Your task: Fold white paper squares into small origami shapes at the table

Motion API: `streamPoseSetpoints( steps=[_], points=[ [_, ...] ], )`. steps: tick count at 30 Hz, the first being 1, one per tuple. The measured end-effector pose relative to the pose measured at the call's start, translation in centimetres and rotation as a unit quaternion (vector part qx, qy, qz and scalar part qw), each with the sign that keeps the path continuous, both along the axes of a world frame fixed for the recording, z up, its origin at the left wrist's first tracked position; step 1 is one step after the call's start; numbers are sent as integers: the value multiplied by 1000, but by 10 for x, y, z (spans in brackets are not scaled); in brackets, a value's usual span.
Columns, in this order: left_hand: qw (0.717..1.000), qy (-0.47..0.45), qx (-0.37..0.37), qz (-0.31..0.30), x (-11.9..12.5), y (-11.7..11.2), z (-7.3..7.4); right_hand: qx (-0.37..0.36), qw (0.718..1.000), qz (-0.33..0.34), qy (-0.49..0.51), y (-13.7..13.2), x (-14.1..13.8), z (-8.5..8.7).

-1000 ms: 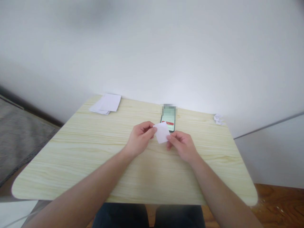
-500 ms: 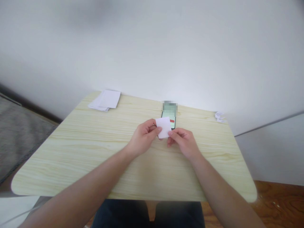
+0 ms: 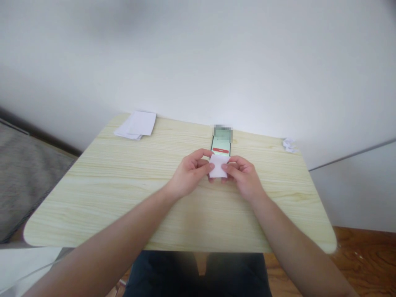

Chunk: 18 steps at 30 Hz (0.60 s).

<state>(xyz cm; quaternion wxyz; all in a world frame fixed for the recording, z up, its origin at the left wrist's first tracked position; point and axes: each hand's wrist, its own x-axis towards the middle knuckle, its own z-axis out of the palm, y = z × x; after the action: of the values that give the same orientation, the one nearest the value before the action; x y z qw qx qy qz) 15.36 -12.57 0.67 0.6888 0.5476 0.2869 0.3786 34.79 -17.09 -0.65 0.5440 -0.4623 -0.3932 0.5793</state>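
A small white square of paper (image 3: 219, 168) is held up above the table between both hands. My left hand (image 3: 193, 172) pinches its left edge, thumb on the front and fingers behind. On the right edge, my right hand (image 3: 244, 175) grips it the same way, the thumb pressed near the middle. Just beyond the paper lies a phone (image 3: 221, 144) with a lit green screen and a red bar; the paper and fingers cover its near end.
Several white paper sheets (image 3: 142, 122) lie in a loose pile at the table's back left. A crumpled bit of paper (image 3: 288, 144) sits at the back right corner. The pale wooden table (image 3: 123, 185) meets a white wall (image 3: 198, 62) behind.
My right hand has shifted its hold from the paper's lower right corner up along its right edge. The paper, tilted before, is now level and a little further right, showing more of the phone's red bar.
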Motion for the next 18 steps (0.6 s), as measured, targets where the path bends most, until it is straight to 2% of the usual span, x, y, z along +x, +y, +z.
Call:
streamPoseSetpoints(
  steps=[5, 9, 14, 18],
  points=[
    [999, -52, -5, -1, 1, 0, 4, 7, 998, 22, 62, -1, 2, 1],
    [998, -61, -13, -8, 1, 0, 4, 8, 997, 36, 72, -1, 3, 2],
    [999, -30, -11, 9, 0, 2, 4, 0, 995, 50, 87, 0, 4, 2],
    [999, 1, 29, 38, 1, 0, 3, -19, 997, 47, 61, -1, 3, 5]
  ],
)
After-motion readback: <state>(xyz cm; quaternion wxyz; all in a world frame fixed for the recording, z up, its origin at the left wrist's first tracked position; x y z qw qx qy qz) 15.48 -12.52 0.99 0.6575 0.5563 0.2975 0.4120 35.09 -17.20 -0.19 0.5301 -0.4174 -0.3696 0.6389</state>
